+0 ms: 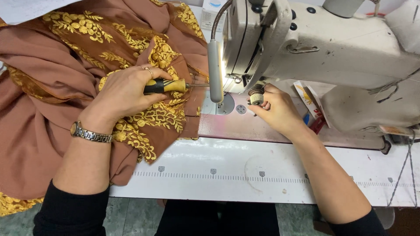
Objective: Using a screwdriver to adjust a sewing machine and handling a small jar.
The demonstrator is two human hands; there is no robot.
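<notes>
A: What does the left hand [124, 91] hold?

B: It is closed around a screwdriver [168, 86] with a black and yellow handle. The hand rests on brown cloth [39, 131] with gold embroidery, and the thin shaft points right toward the needle area of the sewing machine [323, 48]. The tip is lost in the glare of the lamp [215, 72].

A: And the right hand [275, 111]?

B: Its fingertips pinch a small ribbed knob [257, 98] just under the machine head. Whether the knob is fixed to the machine or loose cannot be told.

A: What is cut off or hidden?

B: The cloth runs out of the picture at the left and top. The machine is cropped at the top and right, and its head hides the needle. A wristwatch [89, 133] shows on the left wrist. The white surface [245, 175] carries a printed ruler strip along its front edge. Small coloured items [313, 111] behind the right hand are too covered to name.
</notes>
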